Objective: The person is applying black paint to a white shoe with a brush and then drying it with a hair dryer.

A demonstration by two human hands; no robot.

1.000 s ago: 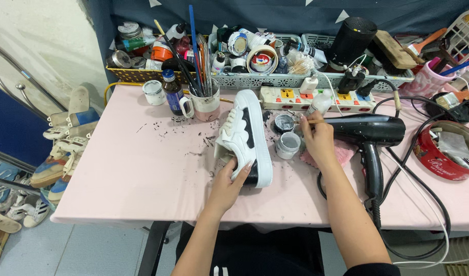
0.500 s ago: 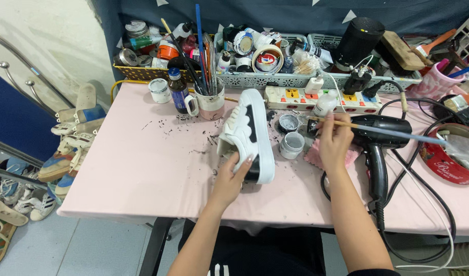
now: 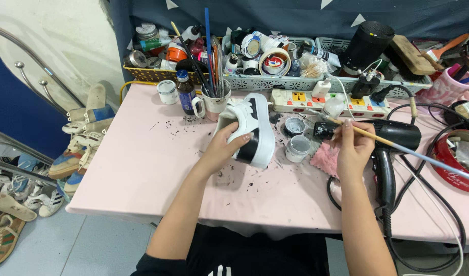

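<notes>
Here, a paint-flecked pink table (image 3: 142, 168); hands: left (image 3: 225, 148) around white shoe (image 3: 255, 128), right (image 3: 354, 148) pinching brush (image 3: 398, 147); shoe rack (image 3: 20, 168) beside.

A pink table (image 3: 142, 168) flecked with dark paint stands against a dark blue backdrop (image 3: 295, 15), with an off-white wall (image 3: 55, 41) and chrome rail (image 3: 45, 76) to the left, and worn shoes (image 3: 20, 204) heaped on the pale grey-blue floor (image 3: 91, 250) under even light.
</notes>
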